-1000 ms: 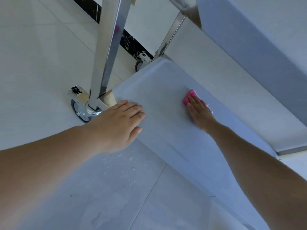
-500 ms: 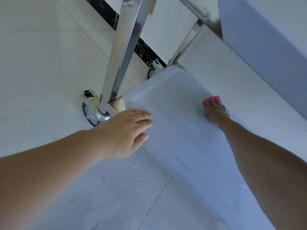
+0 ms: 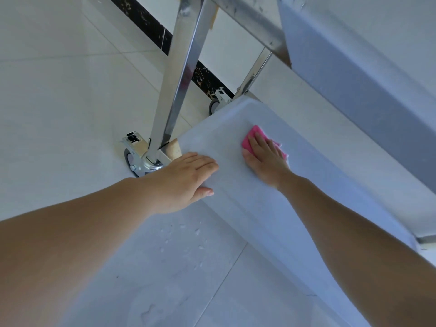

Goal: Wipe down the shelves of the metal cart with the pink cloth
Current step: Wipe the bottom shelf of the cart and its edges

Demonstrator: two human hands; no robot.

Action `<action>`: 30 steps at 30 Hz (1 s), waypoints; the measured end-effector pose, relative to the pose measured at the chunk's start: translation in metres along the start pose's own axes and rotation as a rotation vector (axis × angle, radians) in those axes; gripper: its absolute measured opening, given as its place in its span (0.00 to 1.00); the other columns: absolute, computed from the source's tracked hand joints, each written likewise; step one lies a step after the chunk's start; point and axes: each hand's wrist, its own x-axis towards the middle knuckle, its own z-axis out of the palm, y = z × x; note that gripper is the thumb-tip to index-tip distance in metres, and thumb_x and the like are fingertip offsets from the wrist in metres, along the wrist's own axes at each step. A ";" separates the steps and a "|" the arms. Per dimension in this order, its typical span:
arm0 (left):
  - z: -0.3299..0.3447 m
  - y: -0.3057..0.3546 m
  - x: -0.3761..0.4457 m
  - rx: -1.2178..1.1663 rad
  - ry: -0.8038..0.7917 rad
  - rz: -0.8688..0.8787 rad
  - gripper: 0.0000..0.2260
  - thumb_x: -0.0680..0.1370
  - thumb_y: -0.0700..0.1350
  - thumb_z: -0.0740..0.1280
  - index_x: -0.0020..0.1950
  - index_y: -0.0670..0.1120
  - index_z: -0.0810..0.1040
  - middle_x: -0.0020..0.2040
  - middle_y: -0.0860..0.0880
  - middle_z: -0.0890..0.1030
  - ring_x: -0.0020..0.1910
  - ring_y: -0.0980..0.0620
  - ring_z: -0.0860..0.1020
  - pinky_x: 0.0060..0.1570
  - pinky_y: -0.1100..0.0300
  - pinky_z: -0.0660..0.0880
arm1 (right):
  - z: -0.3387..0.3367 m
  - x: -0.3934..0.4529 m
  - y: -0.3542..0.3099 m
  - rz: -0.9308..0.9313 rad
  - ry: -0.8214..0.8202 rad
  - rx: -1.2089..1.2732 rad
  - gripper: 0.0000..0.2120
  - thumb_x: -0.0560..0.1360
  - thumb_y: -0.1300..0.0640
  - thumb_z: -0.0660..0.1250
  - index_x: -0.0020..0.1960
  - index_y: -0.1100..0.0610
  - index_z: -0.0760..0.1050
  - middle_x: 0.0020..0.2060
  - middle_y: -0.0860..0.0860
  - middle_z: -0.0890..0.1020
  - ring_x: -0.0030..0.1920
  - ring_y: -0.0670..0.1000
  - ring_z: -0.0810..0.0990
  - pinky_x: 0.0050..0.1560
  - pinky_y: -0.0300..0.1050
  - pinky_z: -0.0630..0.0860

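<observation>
The metal cart's bottom shelf [image 3: 226,133] is a pale flat tray low over the floor. My right hand [image 3: 266,156] lies flat on the pink cloth [image 3: 249,140], pressing it onto the shelf near its far left corner. The cloth shows pink beyond my fingertips and at the right edge of my hand. My left hand [image 3: 188,178] rests palm down on the shelf's near left corner, fingers spread over the rim and thumb hooked under the edge. A shiny upright post [image 3: 179,74] rises from that corner.
A locking caster wheel [image 3: 133,159] sits under the near post, a second wheel [image 3: 215,105] at the far corner. The upper shelf [image 3: 354,74] overhangs at the right. Water drops [image 3: 184,234] spot the pale floor tiles beside the cart. A dark marble skirting strip [image 3: 151,27] runs along the wall.
My right hand swept the pink cloth away to the shelf's right side, then back left toward the far left corner. My left hand stayed on the near corner.
</observation>
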 end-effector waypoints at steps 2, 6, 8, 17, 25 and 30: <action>-0.002 0.000 0.001 -0.008 -0.019 -0.013 0.27 0.78 0.54 0.58 0.73 0.42 0.59 0.73 0.46 0.61 0.72 0.51 0.57 0.68 0.67 0.38 | 0.005 -0.021 -0.015 -0.033 0.004 0.037 0.40 0.66 0.25 0.31 0.74 0.41 0.39 0.76 0.43 0.41 0.76 0.51 0.41 0.74 0.58 0.44; -0.007 -0.003 -0.002 -0.069 -0.076 -0.038 0.30 0.77 0.55 0.61 0.73 0.44 0.56 0.74 0.48 0.59 0.73 0.52 0.53 0.66 0.71 0.38 | 0.008 -0.062 -0.046 -0.105 -0.023 0.075 0.38 0.67 0.26 0.32 0.74 0.40 0.38 0.75 0.42 0.40 0.75 0.50 0.38 0.74 0.56 0.38; -0.012 -0.003 -0.002 -0.118 -0.091 -0.072 0.31 0.76 0.54 0.63 0.74 0.45 0.55 0.74 0.48 0.59 0.73 0.51 0.53 0.68 0.67 0.43 | 0.007 -0.082 -0.059 -0.137 -0.039 0.086 0.37 0.68 0.26 0.33 0.73 0.39 0.36 0.75 0.41 0.38 0.75 0.49 0.36 0.73 0.53 0.34; -0.033 0.001 -0.007 -0.018 -0.087 -0.015 0.31 0.76 0.52 0.64 0.74 0.42 0.55 0.74 0.45 0.60 0.73 0.49 0.56 0.71 0.58 0.53 | 0.006 -0.130 -0.088 -0.160 -0.072 0.115 0.31 0.74 0.31 0.42 0.70 0.37 0.32 0.73 0.38 0.37 0.73 0.45 0.32 0.70 0.46 0.30; -0.068 -0.014 -0.042 0.055 -0.046 0.112 0.24 0.78 0.44 0.58 0.73 0.45 0.56 0.73 0.49 0.60 0.72 0.52 0.56 0.73 0.58 0.52 | -0.004 -0.114 -0.092 -0.120 -0.157 0.073 0.31 0.72 0.34 0.35 0.73 0.41 0.34 0.74 0.41 0.35 0.74 0.48 0.34 0.74 0.55 0.37; -0.059 -0.013 -0.043 0.078 -0.035 0.122 0.24 0.78 0.43 0.57 0.73 0.45 0.56 0.73 0.49 0.60 0.71 0.52 0.56 0.71 0.62 0.49 | -0.002 -0.077 -0.083 -0.104 -0.124 0.066 0.29 0.75 0.36 0.36 0.73 0.43 0.35 0.75 0.43 0.37 0.75 0.49 0.37 0.74 0.55 0.39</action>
